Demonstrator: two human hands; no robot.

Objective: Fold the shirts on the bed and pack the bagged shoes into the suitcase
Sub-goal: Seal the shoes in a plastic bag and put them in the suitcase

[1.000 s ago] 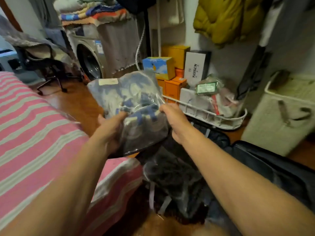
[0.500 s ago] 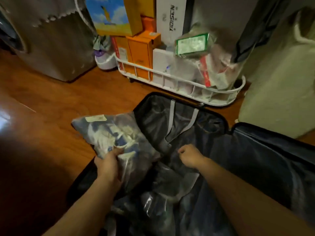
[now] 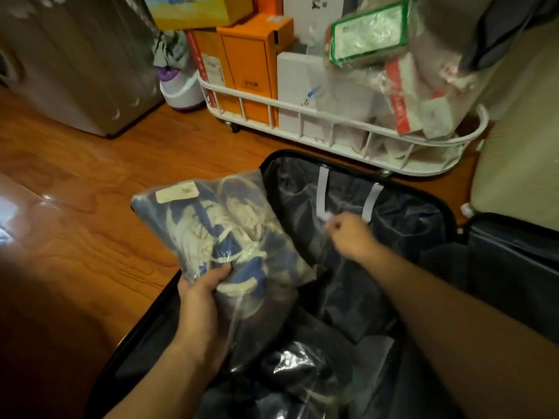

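Observation:
A clear plastic bag of blue and white shoes (image 3: 223, 234) hangs over the left rim of the open black suitcase (image 3: 402, 237) on the floor. My left hand (image 3: 202, 294) grips the bag's lower end. My right hand (image 3: 348, 234) is inside the suitcase and pinches a small white piece at the end of the grey straps (image 3: 323, 192); what that piece is stays unclear. Another clear bag with dark contents (image 3: 302, 367) lies in the suitcase near me. No shirts or bed are in view.
A white wire cart (image 3: 332, 128) with orange and white boxes and plastic packets stands just behind the suitcase. A pale fabric hamper (image 3: 520, 164) is at the right, a covered washing machine (image 3: 78, 65) at the back left. Wooden floor (image 3: 90, 189) lies to the left.
The view dropped from the bed side to the suitcase. My right hand let go of the shoe bag and moved to the straps. My left hand lowered the bag to the suitcase's left rim.

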